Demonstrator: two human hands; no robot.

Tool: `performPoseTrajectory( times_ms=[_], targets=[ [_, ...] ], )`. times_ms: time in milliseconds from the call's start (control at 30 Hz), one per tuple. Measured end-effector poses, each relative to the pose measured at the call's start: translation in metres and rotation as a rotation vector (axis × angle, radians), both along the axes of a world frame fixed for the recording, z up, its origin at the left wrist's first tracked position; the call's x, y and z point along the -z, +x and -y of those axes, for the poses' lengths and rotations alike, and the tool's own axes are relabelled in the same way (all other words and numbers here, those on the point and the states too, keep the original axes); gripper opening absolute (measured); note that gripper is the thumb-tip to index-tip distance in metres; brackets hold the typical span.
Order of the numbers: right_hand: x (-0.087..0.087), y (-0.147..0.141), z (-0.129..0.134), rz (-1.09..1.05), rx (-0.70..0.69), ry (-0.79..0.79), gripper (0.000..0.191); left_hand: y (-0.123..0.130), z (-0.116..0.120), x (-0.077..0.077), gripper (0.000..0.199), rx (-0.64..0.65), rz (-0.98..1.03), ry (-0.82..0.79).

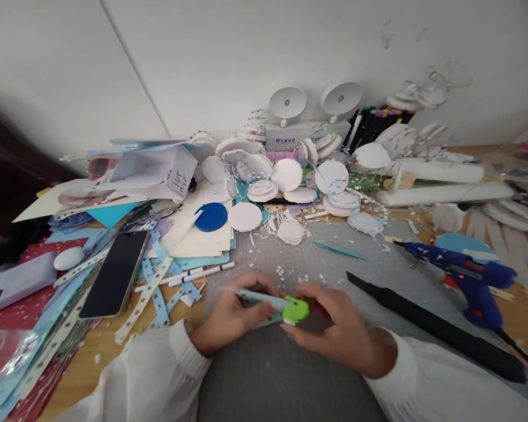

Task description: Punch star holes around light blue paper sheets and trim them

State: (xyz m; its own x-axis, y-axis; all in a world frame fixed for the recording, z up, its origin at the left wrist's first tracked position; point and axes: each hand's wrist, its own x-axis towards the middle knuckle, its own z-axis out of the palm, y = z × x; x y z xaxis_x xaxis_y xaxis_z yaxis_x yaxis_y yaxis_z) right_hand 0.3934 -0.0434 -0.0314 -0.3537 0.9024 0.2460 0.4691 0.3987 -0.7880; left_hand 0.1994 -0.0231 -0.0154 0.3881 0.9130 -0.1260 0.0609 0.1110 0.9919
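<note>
My left hand (242, 313) pinches a light blue paper strip (259, 298) above the grey cutting mat (281, 381). The strip's right end sits at a small bright green craft punch (295, 310) with a white underside. Fingers and thumb of my right hand (334, 322) are closed around this punch from the right. Whether the punch is pressed down I cannot tell. Tiny pale blue and white paper bits (290, 272) lie on the mat just beyond my hands.
On the right lie a black tool (422, 322), a blue glue gun (466, 272) with a red light, and light blue tweezers (341, 251). White discs (287, 174) crowd the back. A phone (114, 275), white pens (202, 273) and punched paper strips (156, 287) lie to the left.
</note>
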Motion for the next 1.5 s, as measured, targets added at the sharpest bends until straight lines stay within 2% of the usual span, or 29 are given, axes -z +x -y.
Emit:
performPoseTrajectory(
  times_ms=[133, 233, 333, 500, 733, 967, 1167, 1500],
  targets=[
    [-0.005, 0.0, -0.002, -0.203, 0.023, -0.191, 0.019, 0.003, 0.002, 0.0, 0.036, -0.198, 0.002, -0.151],
    [-0.007, 0.001, -0.006, -0.303, -0.031, -0.379, 0.015, 0.005, 0.003, -0.002, 0.041, -0.193, 0.031, -0.229],
    [-0.006, 0.001, -0.009, -0.323, -0.068, -0.475, 0.02, 0.006, 0.003, -0.005, 0.04, -0.133, 0.045, -0.263],
    [-0.004, 0.002, -0.01, -0.332, -0.08, -0.497, 0.024, 0.007, 0.003, -0.004, 0.034, -0.121, 0.024, -0.206],
    [-0.007, -0.002, -0.005, -0.224, -0.108, -0.456, 0.024, 0.007, 0.003, 0.0, 0.035, -0.12, 0.001, -0.171],
    [-0.007, -0.001, -0.007, -0.331, -0.174, -0.597, 0.026, 0.006, 0.006, 0.001, 0.036, -0.052, 0.011, -0.149],
    [-0.006, 0.0, -0.008, -0.409, -0.228, -0.747, 0.032, 0.005, 0.008, -0.001, 0.039, -0.047, 0.021, -0.134],
    [-0.006, -0.001, -0.008, -0.363, -0.169, -0.762, 0.03, 0.004, 0.008, 0.0, 0.037, -0.026, -0.013, -0.084]
  ],
)
